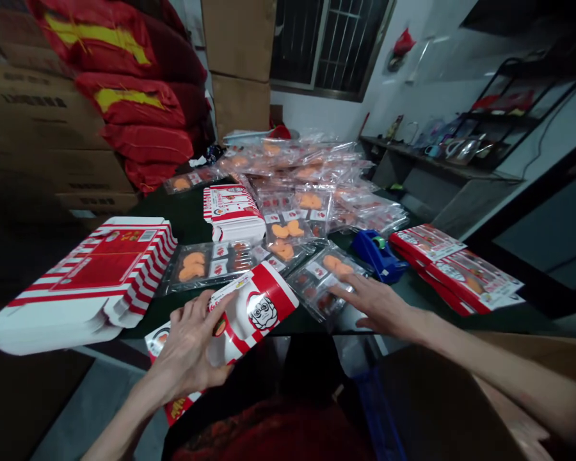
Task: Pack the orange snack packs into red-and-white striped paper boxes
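Note:
My left hand (187,346) grips a folded red-and-white cardboard carton (262,310) printed with a cartoon face in glasses, and its lower end reaches below the table edge. My right hand (377,304) is stretched out with its fingers apart, the fingertips resting on a clear plastic packet (324,285) of orange pieces. Another such packet (206,267) lies to the left of it, between my hands and a flat stack of striped cartons (96,275). A large pile of packets (300,182) spreads behind them.
A smaller carton stack (233,214) and a blue tape dispenser (377,256) stand on the dark table (187,218). Printed red cartons (456,269) lie at right. Brown boxes (38,128) and red sacks (134,109) rise at left. An open cardboard box (441,410) sits below my right arm.

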`<action>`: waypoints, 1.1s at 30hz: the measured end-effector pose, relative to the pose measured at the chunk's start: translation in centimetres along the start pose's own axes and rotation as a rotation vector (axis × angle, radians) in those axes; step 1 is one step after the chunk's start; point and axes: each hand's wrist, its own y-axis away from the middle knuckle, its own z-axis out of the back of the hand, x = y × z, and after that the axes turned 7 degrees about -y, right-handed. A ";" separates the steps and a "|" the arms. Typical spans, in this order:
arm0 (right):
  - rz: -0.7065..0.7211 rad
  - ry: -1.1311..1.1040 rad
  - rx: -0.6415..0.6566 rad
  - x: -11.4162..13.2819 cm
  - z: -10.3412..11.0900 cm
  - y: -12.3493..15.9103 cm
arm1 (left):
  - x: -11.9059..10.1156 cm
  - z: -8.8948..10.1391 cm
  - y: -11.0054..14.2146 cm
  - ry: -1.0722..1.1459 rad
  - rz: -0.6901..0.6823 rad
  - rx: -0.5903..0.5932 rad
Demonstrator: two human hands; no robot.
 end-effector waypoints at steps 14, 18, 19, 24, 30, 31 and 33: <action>0.283 0.402 0.400 -3.3 0.8 -11.4 | -5.5 1.4 -2.8 -0.226 0.075 0.414; 0.264 0.426 0.511 -3.0 1.7 -11.2 | -7.8 0.7 -4.1 -0.236 0.197 0.459; 0.250 0.420 0.537 -3.0 1.8 -11.4 | -8.2 0.4 -4.3 -0.230 0.220 0.448; 0.238 0.445 0.564 -3.7 2.2 -12.8 | -8.9 -0.5 -4.7 -0.265 0.211 0.287; 0.311 0.339 0.479 -3.1 2.0 -10.7 | -6.8 1.0 -3.8 -0.162 0.187 0.238; 0.310 0.342 0.460 -2.8 1.7 -9.8 | -6.3 1.3 -3.6 -0.136 0.180 0.242; 0.288 0.352 0.453 -2.1 1.1 -8.1 | -5.4 1.8 -3.3 -0.102 0.154 0.242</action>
